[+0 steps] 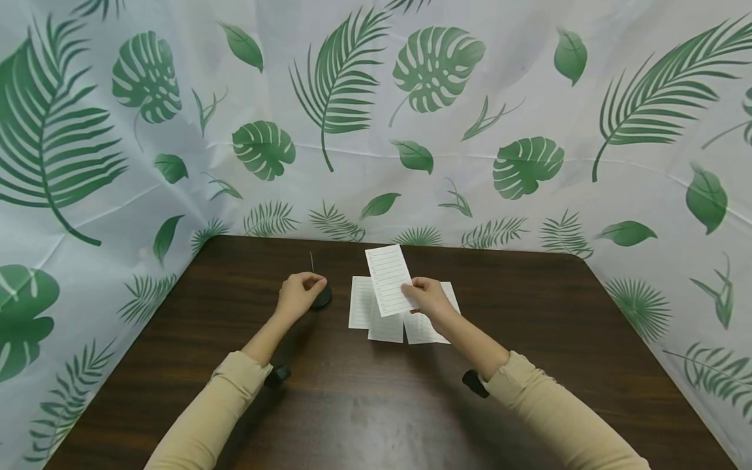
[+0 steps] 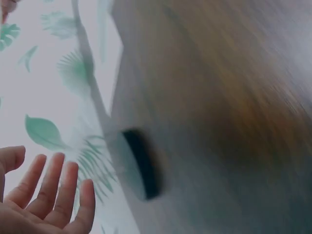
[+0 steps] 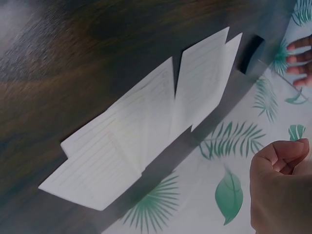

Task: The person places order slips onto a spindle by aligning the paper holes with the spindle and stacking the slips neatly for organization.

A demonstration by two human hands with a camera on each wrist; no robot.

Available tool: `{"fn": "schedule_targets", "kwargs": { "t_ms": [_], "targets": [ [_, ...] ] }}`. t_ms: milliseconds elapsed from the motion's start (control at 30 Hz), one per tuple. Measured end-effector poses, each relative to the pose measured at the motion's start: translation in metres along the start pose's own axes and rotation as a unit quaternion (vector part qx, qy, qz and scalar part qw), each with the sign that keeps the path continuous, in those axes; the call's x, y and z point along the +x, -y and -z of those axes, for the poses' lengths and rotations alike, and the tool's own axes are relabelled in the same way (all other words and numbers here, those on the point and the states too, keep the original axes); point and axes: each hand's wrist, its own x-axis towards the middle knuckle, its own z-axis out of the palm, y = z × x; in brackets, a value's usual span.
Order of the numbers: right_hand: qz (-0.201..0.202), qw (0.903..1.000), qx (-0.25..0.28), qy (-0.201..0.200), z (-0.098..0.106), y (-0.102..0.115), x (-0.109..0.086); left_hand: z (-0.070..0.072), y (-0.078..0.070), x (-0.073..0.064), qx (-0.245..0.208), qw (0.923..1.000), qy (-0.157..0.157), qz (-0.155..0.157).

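Note:
My right hand (image 1: 431, 300) pinches a white lined paper slip (image 1: 388, 277) by its lower right edge, between thumb and fingers. The slip is tilted and partly covers several similar lined slips (image 1: 386, 331) that overlap on the table. In the right wrist view, those slips (image 3: 146, 117) lie spread in a row beyond the right hand (image 3: 282, 180). My left hand (image 1: 299, 294) is beside a bill spike, a thin upright pin on a round black base (image 1: 322, 297). The left wrist view shows that hand (image 2: 48, 200) with fingers extended and nothing held, near the base (image 2: 141, 165).
The dark wooden table (image 1: 364, 405) ends at a back edge close behind the slips. White curtains with green leaf prints (image 1: 452, 150) surround it at the back and sides. Small black devices sit under both wrists.

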Motion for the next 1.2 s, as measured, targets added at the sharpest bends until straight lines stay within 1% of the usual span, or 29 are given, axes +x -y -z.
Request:
{"fn": "schedule_targets", "kwargs": {
  "t_ms": [67,167,233,300,567,800,933,1000,1067,1200],
  "targets": [
    [0.001,1.0000,0.006,0.005,-0.002,0.000,-0.001,-0.002,-0.008,0.001,-0.052,0.9986,0.008,0.008],
    [0.004,0.9998,0.016,0.010,-0.006,0.000,-0.002,-0.005,-0.020,0.002,-0.121,0.9918,0.030,0.029],
    [0.008,0.9996,0.020,0.016,-0.008,0.000,-0.002,-0.008,-0.026,0.002,-0.152,0.9864,0.040,0.049],
    [0.013,0.9994,0.026,0.022,-0.011,-0.001,-0.002,-0.010,-0.031,0.003,-0.171,0.9824,0.044,0.061],
    [0.015,0.9987,0.036,0.033,-0.021,-0.002,-0.005,-0.020,-0.046,0.005,-0.205,0.9742,0.035,0.087],
    [0.021,0.9978,0.041,0.048,-0.030,-0.006,-0.007,-0.027,-0.053,0.005,-0.212,0.9678,0.033,0.131],
    [0.021,0.9979,0.037,0.050,-0.034,-0.008,-0.008,-0.028,-0.056,0.005,-0.220,0.9650,0.020,0.141],
    [0.023,0.9981,0.028,0.049,-0.035,-0.008,-0.009,-0.028,-0.056,0.006,-0.222,0.9648,0.011,0.141],
    [0.026,0.9985,0.015,0.046,-0.036,-0.007,-0.009,-0.026,-0.056,0.007,-0.219,0.9664,0.002,0.135],
    [0.036,0.9985,-0.006,0.041,-0.040,-0.004,-0.008,-0.019,-0.056,0.010,-0.204,0.9706,0.001,0.127]
  ]
}}
